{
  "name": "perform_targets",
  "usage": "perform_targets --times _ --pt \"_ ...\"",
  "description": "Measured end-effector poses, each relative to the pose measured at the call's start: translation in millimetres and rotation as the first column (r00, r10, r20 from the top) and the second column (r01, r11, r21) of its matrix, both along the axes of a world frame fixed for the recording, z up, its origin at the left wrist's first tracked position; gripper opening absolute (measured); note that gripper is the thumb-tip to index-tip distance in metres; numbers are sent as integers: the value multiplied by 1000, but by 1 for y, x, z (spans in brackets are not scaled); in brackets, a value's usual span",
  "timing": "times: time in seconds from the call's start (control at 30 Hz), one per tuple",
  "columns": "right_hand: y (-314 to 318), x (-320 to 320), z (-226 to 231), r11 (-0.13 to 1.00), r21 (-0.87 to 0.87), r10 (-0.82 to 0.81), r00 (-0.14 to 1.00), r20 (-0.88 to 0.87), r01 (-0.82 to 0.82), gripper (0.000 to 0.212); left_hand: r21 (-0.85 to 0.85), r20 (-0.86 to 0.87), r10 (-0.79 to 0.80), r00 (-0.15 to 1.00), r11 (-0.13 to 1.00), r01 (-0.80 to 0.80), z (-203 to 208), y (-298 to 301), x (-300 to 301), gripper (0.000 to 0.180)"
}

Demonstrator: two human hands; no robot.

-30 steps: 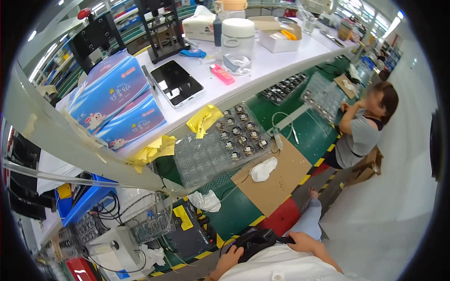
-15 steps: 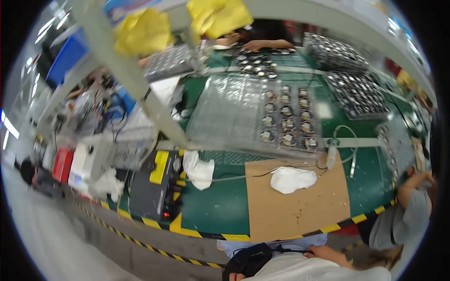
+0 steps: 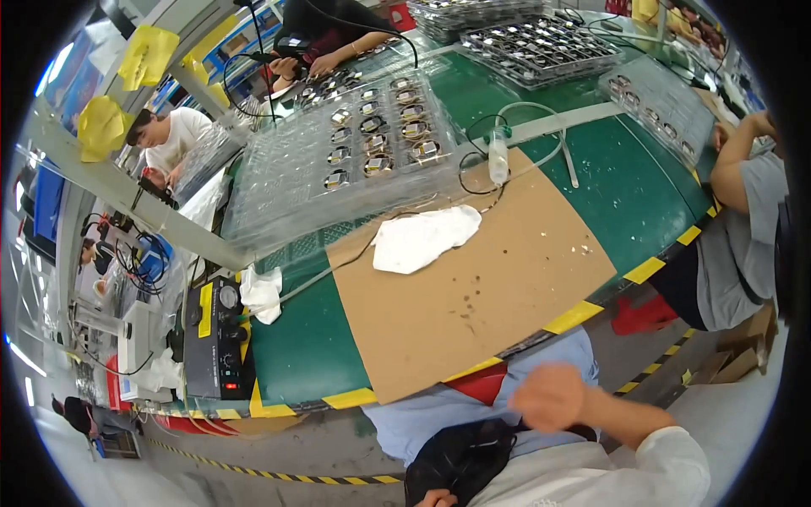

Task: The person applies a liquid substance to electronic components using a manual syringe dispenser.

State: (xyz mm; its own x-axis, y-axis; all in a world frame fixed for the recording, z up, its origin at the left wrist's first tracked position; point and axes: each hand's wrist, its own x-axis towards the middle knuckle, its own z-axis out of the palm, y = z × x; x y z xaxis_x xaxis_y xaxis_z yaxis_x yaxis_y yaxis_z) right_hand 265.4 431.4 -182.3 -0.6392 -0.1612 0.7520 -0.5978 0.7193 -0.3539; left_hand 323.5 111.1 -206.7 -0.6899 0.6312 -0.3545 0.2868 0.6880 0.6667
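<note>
- One black bag sits in the person's lap, on light blue pants and against a white shirt.
- The left hand is at the bottom edge, and just part of it shows. Its fingers touch the low end of the bag. I cannot tell if they hold it tight.
- The right hand is up over the lap, near the table edge. It is blurry, so I cannot tell if it is open or closed.
- Past the lap is a green table with yellow and black tape on its edge.
- A flat brown cardboard lies on the table, with dark specks and small white bits on it.
- A crumpled white cloth lies on the cardboard. A small clear bottle with a tube is near its top edge.
- Behind that is a clear tray. Round parts sit in its right side.
- On the left is a dark box with a red light, beside another white cloth.
- At the right sits a person in gray. Across the table is a person in black.
</note>
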Motion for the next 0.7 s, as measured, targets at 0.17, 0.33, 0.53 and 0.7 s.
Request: perform_targets --times 0.17,0.33,0.53,0.7 --pt "61 -84 52 875 -131 -463 885 52 466 13 -2 -303 -103 947 994 107 17 21 -22 35" --pt "136 -157 61 737 -23 -569 637 519 676 31 85 -186 -3 983 996 19 89 45 -70 31" --pt "143 -214 46 682 153 -630 467 621 715 63 380 -375 348 859 903 -200 132 38 -143 36" --pt "197 -211 -5 596 -393 -222 614 758 701 50 804 -507 361 782 525 279 181 67 -205 29"
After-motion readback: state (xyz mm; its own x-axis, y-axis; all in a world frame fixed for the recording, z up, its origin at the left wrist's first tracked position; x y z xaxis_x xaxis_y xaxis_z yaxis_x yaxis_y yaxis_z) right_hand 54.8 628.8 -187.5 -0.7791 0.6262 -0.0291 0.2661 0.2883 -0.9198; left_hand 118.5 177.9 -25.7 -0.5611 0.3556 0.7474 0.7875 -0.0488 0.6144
